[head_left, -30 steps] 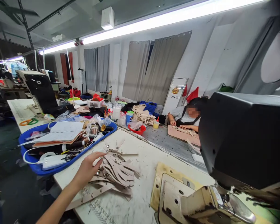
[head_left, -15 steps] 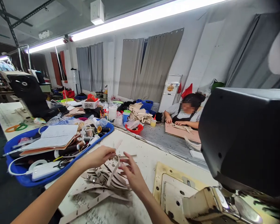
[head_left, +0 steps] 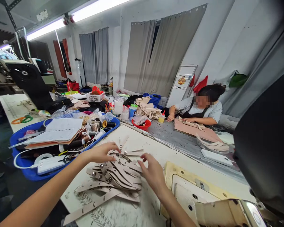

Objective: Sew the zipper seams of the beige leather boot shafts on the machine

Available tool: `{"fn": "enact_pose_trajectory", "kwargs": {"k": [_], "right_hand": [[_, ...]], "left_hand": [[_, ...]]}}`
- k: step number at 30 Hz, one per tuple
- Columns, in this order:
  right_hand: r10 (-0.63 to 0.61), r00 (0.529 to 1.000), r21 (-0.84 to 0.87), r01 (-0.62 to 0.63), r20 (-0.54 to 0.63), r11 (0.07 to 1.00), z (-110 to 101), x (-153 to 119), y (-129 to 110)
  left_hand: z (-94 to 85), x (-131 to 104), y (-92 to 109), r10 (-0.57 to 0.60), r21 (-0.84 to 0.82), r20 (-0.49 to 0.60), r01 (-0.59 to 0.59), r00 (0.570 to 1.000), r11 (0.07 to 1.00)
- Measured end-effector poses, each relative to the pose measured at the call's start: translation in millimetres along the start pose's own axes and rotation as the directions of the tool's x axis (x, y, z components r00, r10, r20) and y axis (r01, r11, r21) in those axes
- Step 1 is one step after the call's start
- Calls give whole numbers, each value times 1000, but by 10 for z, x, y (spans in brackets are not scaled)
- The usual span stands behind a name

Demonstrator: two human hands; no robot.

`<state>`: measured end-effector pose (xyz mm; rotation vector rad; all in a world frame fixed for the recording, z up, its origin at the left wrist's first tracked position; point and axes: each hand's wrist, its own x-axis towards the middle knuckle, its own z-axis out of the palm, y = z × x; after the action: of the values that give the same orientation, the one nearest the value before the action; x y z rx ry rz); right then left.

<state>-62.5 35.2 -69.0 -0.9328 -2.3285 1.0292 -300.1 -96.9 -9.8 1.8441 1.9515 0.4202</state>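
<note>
A heap of pale beige straps (head_left: 123, 176) with metal snaps and dark marks lies on the white tabletop in front of me. Over its far left side, my left hand (head_left: 101, 153) is open, thumb and forefinger apart near the metal fittings. My right hand (head_left: 153, 173) is at the right edge of the heap, its fingers curved but parted, close beside the strap ends. Whether its fingertips touch a strap I cannot tell. One longer strap (head_left: 92, 206) sticks out toward the front left.
Left stands a blue basket (head_left: 19, 170) with thread spools, a notebook (head_left: 61, 129) and a white power strip (head_left: 50, 165). A sewing machine (head_left: 265, 148) rises at right beside its metal bed plate (head_left: 182, 192). Across the grey table, a co-worker (head_left: 198, 107) handles beige pieces on a pink board (head_left: 191, 129).
The looped strap that was up between my hands has been let go onto the heap. My hands have moved apart and opened. The whole view has shifted, with things now farther right.
</note>
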Motion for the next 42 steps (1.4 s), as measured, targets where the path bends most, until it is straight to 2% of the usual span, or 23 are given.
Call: {"fn": "enact_pose_trajectory", "kwargs": {"k": [3, 5, 7, 9, 13, 18, 23, 26, 28, 29, 31, 33, 36, 39, 42], "right_hand": [[-101, 972, -47, 114, 211, 992, 204, -215, -160], [-99, 962, -91, 125, 254, 988, 375, -291, -255], [-73, 965, -131, 109, 250, 985, 491, -315, -307], [-60, 967, -137, 97, 249, 986, 522, -311, -316], [-61, 964, -86, 86, 258, 993, 437, -278, -258], [-30, 985, -62, 41, 171, 997, 379, -204, -172], [-102, 970, 27, 98, 219, 995, 349, -64, -124], [-175, 966, 83, 162, 189, 983, 249, 78, -119], [-230, 966, 105, 218, 121, 970, 149, 176, -111], [-257, 963, 107, 249, 74, 963, 97, 216, -97], [-308, 951, 86, 308, -15, 948, 7, 261, -33], [-353, 934, 44, 356, -58, 933, -48, 250, 77], [-396, 916, -8, 397, -55, 918, -63, 157, 230], [-401, 912, -23, 401, -83, 916, -45, 73, 164], [-392, 910, -38, 391, -136, 920, -20, 105, -160]], "left_hand": [[49, -245, -43, -14, -16, 128, 16, 992, 1000], [106, -288, -50, -64, 23, 113, 62, 992, 998], [154, -273, -34, -99, 70, 82, 94, 992, 993], [172, -244, -19, -122, 95, 74, 115, 990, 989], [109, -225, -82, -142, 30, 134, 139, 981, 990], [29, -249, -247, -116, -36, 203, 126, 972, 991], [1, -270, -238, -101, 38, 81, 98, 992, 994], [-43, -216, -172, -2, 95, -53, 7, 999, 995], [-21, -144, -147, 97, 149, -166, -72, 981, 986], [17, -105, -149, 149, 184, -233, -107, 961, 977], [137, -31, -179, 256, 268, -376, -160, 890, 950], [269, 21, -227, 374, 363, -487, -207, 789, 909], [337, 76, -235, 531, 485, -559, -268, 637, 832], [181, 158, -65, 617, 561, -577, -289, 536, 776], [-63, 266, 232, 684, 627, -531, -311, 500, 714]]}}
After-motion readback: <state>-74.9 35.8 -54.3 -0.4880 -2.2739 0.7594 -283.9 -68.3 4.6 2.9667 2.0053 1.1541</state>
